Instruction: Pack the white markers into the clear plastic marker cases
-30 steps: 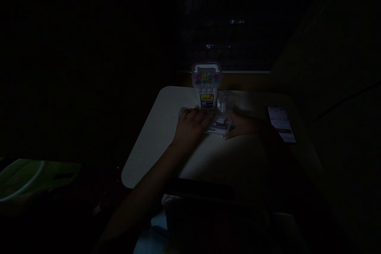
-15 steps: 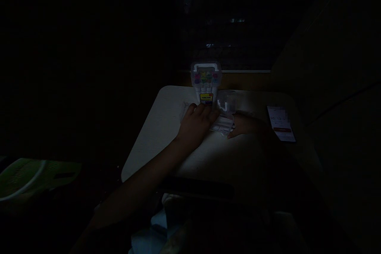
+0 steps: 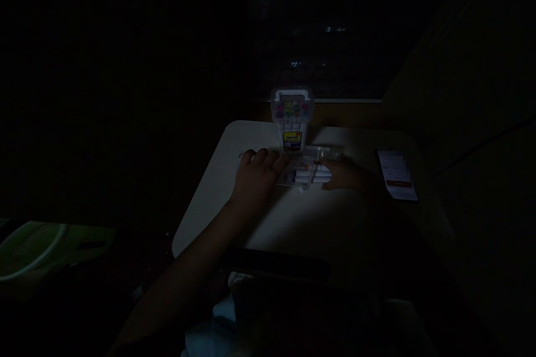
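A clear plastic case [image 3: 285, 178] lies on its side on the white table [image 3: 209, 195], with some coloured marker caps showing in it. My left hand [image 3: 257, 175] lies over its left part, fingers curled round it. At the case's right end, several white markers [image 3: 320, 175] stick out, and my right hand [image 3: 342, 174] grips their outer ends between thumb and fingers. Just behind stands a second clear case of markers [image 3: 292, 117], upright, with a white handle and a yellow and black label. A clear lid-like plastic piece [image 3: 329, 153] lies behind the markers.
A phone [image 3: 397, 174] with a lit screen lies at the table's right side. A green object with a white rim [image 3: 54, 251] is at the lower left. Pale blue cloth [image 3: 209, 334] shows below the table's front edge. The room is very dark.
My left hand has moved left with the case, and coloured caps and white markers now show between my hands. The clear piece behind has shifted and lies flatter. My right hand stays about where it was.
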{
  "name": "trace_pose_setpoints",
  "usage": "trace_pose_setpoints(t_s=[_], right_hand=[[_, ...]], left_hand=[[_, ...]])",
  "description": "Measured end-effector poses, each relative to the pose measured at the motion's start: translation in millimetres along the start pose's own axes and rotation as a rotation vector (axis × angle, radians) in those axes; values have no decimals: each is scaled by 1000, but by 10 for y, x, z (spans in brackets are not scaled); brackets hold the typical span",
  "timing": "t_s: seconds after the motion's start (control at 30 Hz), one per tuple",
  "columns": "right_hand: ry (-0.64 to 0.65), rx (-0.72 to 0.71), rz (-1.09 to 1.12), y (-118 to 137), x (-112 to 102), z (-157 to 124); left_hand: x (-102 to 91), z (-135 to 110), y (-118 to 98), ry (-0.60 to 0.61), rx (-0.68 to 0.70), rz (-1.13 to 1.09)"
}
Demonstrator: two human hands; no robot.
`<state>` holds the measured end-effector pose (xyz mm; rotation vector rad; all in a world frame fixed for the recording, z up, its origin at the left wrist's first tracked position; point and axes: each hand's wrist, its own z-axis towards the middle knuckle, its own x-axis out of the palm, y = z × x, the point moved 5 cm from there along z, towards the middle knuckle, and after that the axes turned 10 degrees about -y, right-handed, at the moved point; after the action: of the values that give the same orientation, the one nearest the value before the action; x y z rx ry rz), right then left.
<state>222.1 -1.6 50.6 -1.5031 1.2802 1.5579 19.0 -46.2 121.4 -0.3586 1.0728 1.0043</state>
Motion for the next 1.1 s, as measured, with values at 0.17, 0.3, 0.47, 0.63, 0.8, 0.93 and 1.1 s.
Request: trace_pose_setpoints(t_s=[0.17, 0.3, 0.47, 0.63, 0.8, 0.93, 1.1], right_hand=[[46, -8, 3, 57, -62, -42], [81, 35, -116, -23, -118, -85], [39, -3, -147, -6, -113, -38], [61, 31, -64, 69, -106, -20], [85, 115, -60, -2, -172, -146], [56, 48, -118, 2, -150, -140], [13, -50, -126, 47, -95, -66]], left_hand=[[-37, -25, 41, 39, 11, 15], [-96, -37, 92, 23, -27, -5], [-156, -51, 125, 39, -20, 46], [-217, -97, 207, 54, -46, 79], [-314, -175, 333, 54, -95, 101], [-385, -186, 371, 51, -143, 95], [-395, -173, 364, 58, -132, 74]])
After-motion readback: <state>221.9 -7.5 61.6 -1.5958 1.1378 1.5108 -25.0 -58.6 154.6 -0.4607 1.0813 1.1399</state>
